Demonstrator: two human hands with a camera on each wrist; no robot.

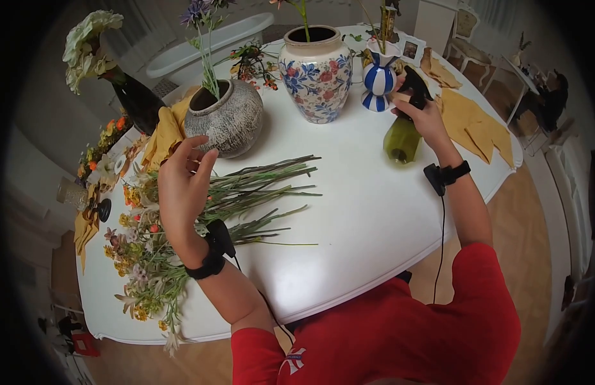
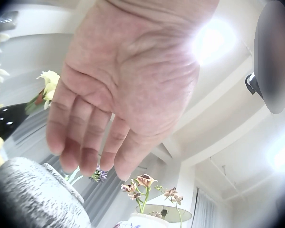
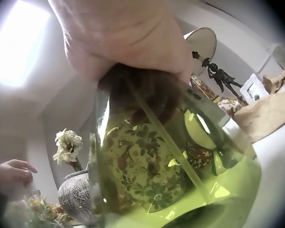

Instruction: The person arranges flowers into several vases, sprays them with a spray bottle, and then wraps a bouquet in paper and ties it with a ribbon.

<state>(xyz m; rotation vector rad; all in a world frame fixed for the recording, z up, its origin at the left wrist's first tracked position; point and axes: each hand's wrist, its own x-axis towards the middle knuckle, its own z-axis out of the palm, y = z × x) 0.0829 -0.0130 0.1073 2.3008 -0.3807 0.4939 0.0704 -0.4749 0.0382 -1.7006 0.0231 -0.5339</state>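
My right hand (image 1: pixel 421 115) grips a spray bottle (image 1: pixel 401 140) by its neck, just under the black trigger head. The bottle is see-through green with liquid in its base, and its dip tube (image 3: pixel 173 142) shows through the wall. Beside it stands a blue-and-white striped vase (image 1: pixel 379 83). My left hand (image 1: pixel 184 189) is raised over a heap of cut flowers (image 1: pixel 140 256), fingers loosely bent and palm bare in the left wrist view. Close by the left fingertips is a round grey textured vase (image 1: pixel 230 122) holding a stem. The flowers' green stems (image 1: pixel 265 186) point right.
A floral-painted vase (image 1: pixel 317 80) stands at the back middle, a tall black vase (image 1: pixel 137 99) with white blooms at the back left. Mustard cloth (image 1: pixel 474 125) lies at right, near a small picture frame (image 1: pixel 411 49). The white table's (image 1: pixel 374 256) front edge curves before me.
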